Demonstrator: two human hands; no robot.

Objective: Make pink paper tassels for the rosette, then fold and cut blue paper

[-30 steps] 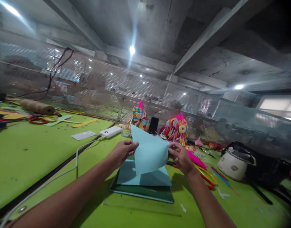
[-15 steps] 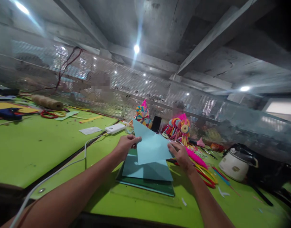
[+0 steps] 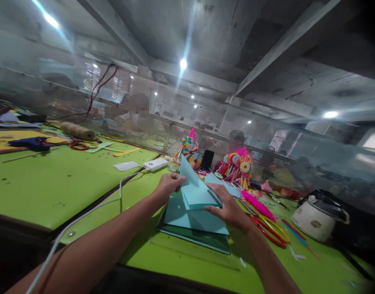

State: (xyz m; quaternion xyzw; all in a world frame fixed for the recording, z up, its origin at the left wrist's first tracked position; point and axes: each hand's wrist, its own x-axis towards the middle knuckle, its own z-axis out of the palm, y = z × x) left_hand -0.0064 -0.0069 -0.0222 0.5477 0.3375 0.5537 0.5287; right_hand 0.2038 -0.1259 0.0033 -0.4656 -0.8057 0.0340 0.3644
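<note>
A light blue paper sheet [image 3: 201,195] is held between my two hands, its upper left corner standing up and its right part bent over. My left hand [image 3: 168,184] pinches the sheet's left edge between thumb and fingers. On the right edge, my right hand [image 3: 230,206] grips the paper with thumb and fingers apart at the bend; part of its grip is hidden. Below lies a second blue sheet [image 3: 187,218] on a dark green flat board [image 3: 193,238]. Another blue paper piece [image 3: 230,187] lies just behind my right hand.
Red-and-yellow-handled scissors [image 3: 271,234] and a pink roll [image 3: 257,205] lie to the right, near a white pot-like appliance [image 3: 313,220]. Colourful hanging ornaments [image 3: 236,163], a phone [image 3: 207,159] and a white power bank [image 3: 155,164] stand or lie behind. A white cable [image 3: 92,208] crosses at left.
The sheet between my hands has been lowered and bent over at its right side. My right hand has turned inward along its edge. The camera view has shifted slightly left.
</note>
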